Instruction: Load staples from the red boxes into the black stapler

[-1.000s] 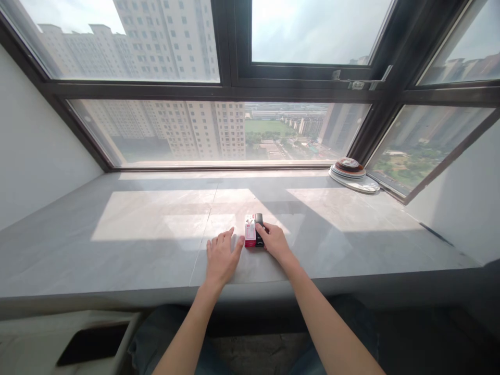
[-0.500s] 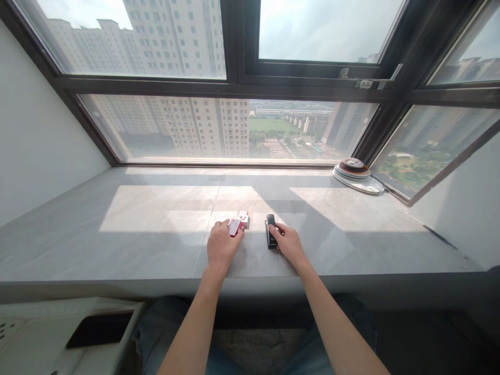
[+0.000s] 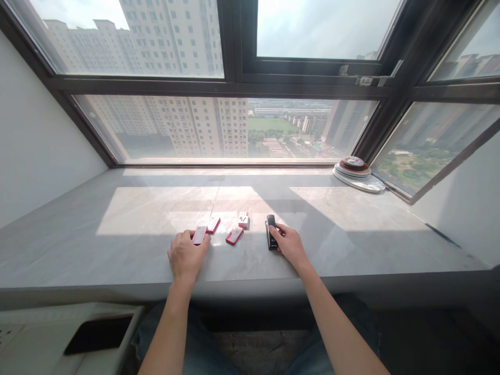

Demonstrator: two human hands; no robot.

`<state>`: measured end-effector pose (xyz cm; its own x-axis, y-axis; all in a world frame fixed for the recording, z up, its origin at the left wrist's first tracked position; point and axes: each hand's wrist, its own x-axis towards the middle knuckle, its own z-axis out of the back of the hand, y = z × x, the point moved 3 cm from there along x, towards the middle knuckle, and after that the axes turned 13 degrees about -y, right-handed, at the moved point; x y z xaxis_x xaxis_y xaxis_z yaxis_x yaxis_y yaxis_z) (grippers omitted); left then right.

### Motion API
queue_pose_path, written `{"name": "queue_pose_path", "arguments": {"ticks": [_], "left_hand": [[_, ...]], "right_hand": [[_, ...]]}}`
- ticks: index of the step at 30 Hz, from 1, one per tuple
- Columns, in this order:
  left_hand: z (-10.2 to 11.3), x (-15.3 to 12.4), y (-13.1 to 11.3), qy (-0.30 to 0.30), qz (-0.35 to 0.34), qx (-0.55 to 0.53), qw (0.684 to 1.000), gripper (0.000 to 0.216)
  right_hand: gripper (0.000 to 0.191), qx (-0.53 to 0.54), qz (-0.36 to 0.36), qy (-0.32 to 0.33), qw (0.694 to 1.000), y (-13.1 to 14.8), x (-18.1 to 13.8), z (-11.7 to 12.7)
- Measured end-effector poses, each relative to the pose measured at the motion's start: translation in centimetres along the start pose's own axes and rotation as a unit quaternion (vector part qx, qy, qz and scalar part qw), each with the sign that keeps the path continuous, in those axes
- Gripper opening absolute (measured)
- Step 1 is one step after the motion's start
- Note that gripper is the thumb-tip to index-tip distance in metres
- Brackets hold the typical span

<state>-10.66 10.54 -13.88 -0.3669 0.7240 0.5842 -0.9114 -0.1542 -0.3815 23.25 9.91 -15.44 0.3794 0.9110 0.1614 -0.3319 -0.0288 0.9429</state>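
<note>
On the sill, my left hand (image 3: pixel 188 253) has its thumb and fingers closed around a small red-and-white box (image 3: pixel 199 234). Touching or just beyond it is a second red-and-white box (image 3: pixel 213 225). To the right lies a third red-and-white box (image 3: pixel 234 236), set at a slant and apart from my fingers. Just behind that one sits a small white box (image 3: pixel 243 219) with dark and red print. My right hand (image 3: pixel 288 241) grips a black stapler (image 3: pixel 271 232) from its right side, thumb on top. The stapler points away from me.
A stack of plates (image 3: pixel 353 174) stands at the sill's back right corner, by the dark window frame (image 3: pixel 234 86). The grey sill (image 3: pixel 128 255) has a front edge close to my forearms. Below left is a pale unit (image 3: pixel 35 344) with a dark opening.
My left hand has let go of the slanted red-and-white box beside the white box. It has moved left and now grips another such box. My right hand stays on the stapler.
</note>
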Motion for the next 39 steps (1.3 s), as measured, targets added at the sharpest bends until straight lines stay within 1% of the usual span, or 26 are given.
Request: {"name": "queue_pose_path", "arguments": {"ticks": [2,3,4,6,8,10,12,13,15,18,20,21,23,25,27,29,32,34,37,39], "left_hand": [[1.2,-1.4,0.3,0.009,0.001,0.028,1.0,0.038],[1.7,-1.9,0.0,0.001,-0.003,0.034,0.999,0.04],[2.2,-2.4,-0.8,-0.012,-0.01,0.031,0.999,0.041],[2.6,-3.1,-3.2,-0.025,-0.045,-0.004,0.999,0.04],[2.1,-3.5,-6.5,0.002,-0.108,-0.065,0.992,0.034],[1.1,-3.7,-9.6,0.036,-0.161,-0.11,0.98,0.029],[0.0,-3.6,-11.7,0.053,-0.178,-0.128,0.974,0.028],[-0.6,-3.4,-12.2,0.056,-0.178,-0.13,0.974,0.029],[-1.4,-3.1,-12.3,0.056,-0.166,-0.126,0.976,0.033],[-1.9,-3.3,-10.8,0.05,-0.124,-0.105,0.985,0.045],[-1.8,-3.9,-9.8,0.063,-0.109,-0.102,0.987,0.043],[-1.6,-4.3,-9.5,0.076,-0.117,-0.111,0.984,0.039],[-1.2,-5.4,-9.5,0.111,-0.158,-0.145,0.97,0.031],[-0.6,-6.5,-10.1,0.147,-0.211,-0.184,0.949,0.033],[-0.1,-7.2,-10.8,0.181,-0.252,-0.214,0.926,0.043],[0.3,-7.6,-11.2,0.208,-0.274,-0.23,0.91,0.052],[0.5,-7.7,-11.4,0.232,-0.283,-0.235,0.901,0.055],[0.7,-7.7,-11.3,0.233,-0.287,-0.23,0.9,0.051],[1.0,-7.6,-11.1,0.214,-0.286,-0.213,0.91,0.046],[1.1,-7.5,-10.8,0.2,-0.276,-0.194,0.92,0.046]], "right_hand": [[0.059,-0.005,0.006,-0.008,1.0,0.0,0.0,0.0],[0.059,-0.008,0.01,-0.013,1.0,0.0,0.1,0.0],[0.059,-0.01,0.015,-0.018,1.0,0.0,0.1,-0.1],[0.059,-0.015,0.024,-0.028,0.999,0.0,0.1,-0.1],[0.059,-0.019,0.028,-0.038,0.999,0.0,0.1,-0.1],[0.059,-0.02,0.031,-0.038,0.999,0.0,0.0,0.0],[0.059,-0.017,0.029,-0.028,0.999,-0.1,-0.1,0.1],[0.059,-0.014,0.026,-0.023,0.999,-0.2,-0.1,0.3],[0.059,-0.008,0.022,-0.02,1.0,-0.4,0.0,0.7],[0.055,-0.002,0.035,-0.027,0.999,-0.5,0.4,1.8],[0.05,-0.003,0.059,-0.022,0.998,-0.2,1.0,2.5],[0.047,-0.004,0.075,-0.014,0.997,0.1,1.4,2.9],[0.043,-0.007,0.105,0.014,0.994,0.9,2.2,3.2],[0.041,-0.014,0.127,0.058,0.99,1.8,2.8,3.2],[0.04,-0.024,0.144,0.099,0.984,2.8,3.0,2.6],[0.04,-0.026,0.161,0.128,0.978,3.7,2.6,1.6],[0.039,-0.029,0.192,0.152,0.969,4.7,1.5,-0.3],[0.034,-0.047,0.209,0.146,0.966,5.1,0.6,-1.7],[0.019,-0.069,0.218,0.109,0.967,5.7,-0.1,-3.4],[0.016,-0.024,0.204,0.075,0.976,6.0,0.0,-3.8]]}}
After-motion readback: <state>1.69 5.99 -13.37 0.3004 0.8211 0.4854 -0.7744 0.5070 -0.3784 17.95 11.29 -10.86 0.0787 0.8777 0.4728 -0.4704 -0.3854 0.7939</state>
